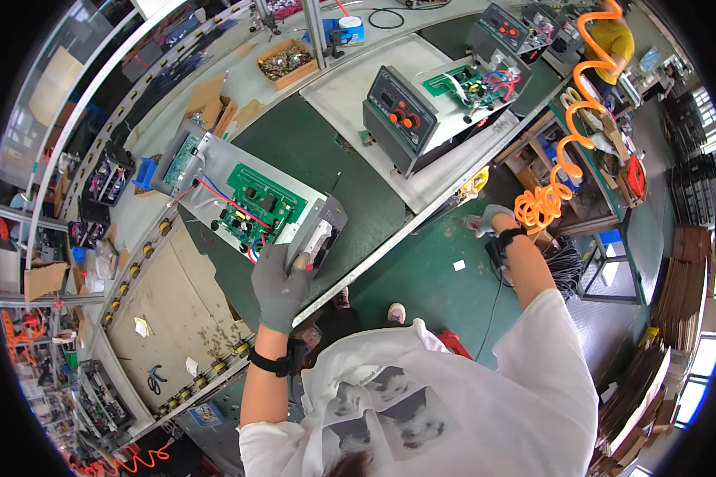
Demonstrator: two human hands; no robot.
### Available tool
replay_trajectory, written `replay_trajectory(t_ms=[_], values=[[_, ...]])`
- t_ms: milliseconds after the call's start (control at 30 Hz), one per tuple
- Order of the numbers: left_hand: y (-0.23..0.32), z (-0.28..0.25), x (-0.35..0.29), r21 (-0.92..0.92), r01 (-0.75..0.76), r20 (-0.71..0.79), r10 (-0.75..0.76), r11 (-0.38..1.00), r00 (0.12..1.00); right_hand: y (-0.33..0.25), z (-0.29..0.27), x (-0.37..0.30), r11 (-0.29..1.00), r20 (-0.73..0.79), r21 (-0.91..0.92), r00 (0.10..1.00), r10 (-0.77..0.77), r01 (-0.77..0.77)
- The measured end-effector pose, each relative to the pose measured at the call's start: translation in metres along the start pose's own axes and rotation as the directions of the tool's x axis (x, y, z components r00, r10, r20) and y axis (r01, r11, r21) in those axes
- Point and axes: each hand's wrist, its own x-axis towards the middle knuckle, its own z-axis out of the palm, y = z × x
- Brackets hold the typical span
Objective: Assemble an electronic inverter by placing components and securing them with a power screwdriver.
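An open metal-cased electrical unit (294, 208) lies on the green work surface, its green circuit board (254, 203) and red and blue wires exposed. My left hand (281, 286), in a grey glove, grips the near corner of this unit beside its dark end panel (320, 237). The thumb rests against the panel, while the other fingers are partly hidden behind the hand. Away to the right, my gloved right hand (489, 220) is held out over the floor with its fingers curled. What lies in them is too small to make out. An orange coiled hose (539, 208) hangs beside this hand.
A similar unit with orange knobs (402, 119) stands on a pale board (342, 87) further along the line. Behind are a box of small parts (285, 63) and a blue bin (145, 173). Pliers (154, 379) lie at left. Another person (611, 48) stands far right.
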Motion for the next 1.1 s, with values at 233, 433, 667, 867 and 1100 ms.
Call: replay_trajectory(t_ms=[233, 433, 667, 867, 1100], values=[[-0.008, -0.002, 0.004, 0.016, -0.047, 0.009, 0.046, 0.999, 0.999, -0.022, -0.046, 0.069, 0.99, 0.027, -0.144, 1.0, 0.006, -0.002], [-0.01, -0.003, 0.005, 0.043, -0.065, 0.03, 0.064, 0.997, 0.997, -0.065, -0.055, 0.084, 0.949, 0.049, -0.315, 0.998, 0.028, -0.012], [-0.016, 0.007, 0.002, 0.054, -0.122, 0.009, 0.122, 0.991, 0.992, -0.061, -0.051, 0.095, 0.941, -0.002, -0.338, 1.0, -0.013, 0.012], [-0.019, 0.001, 0.002, 0.049, -0.089, 0.038, 0.087, 0.995, 0.996, -0.061, -0.048, 0.091, 0.916, -0.017, -0.398, 0.998, 0.058, -0.06], [-0.02, 0.001, 0.005, 0.025, -0.106, 0.031, 0.105, 0.994, 0.994, -0.035, -0.046, 0.098, 0.885, -0.029, -0.456, 0.995, 0.092, -0.095]])
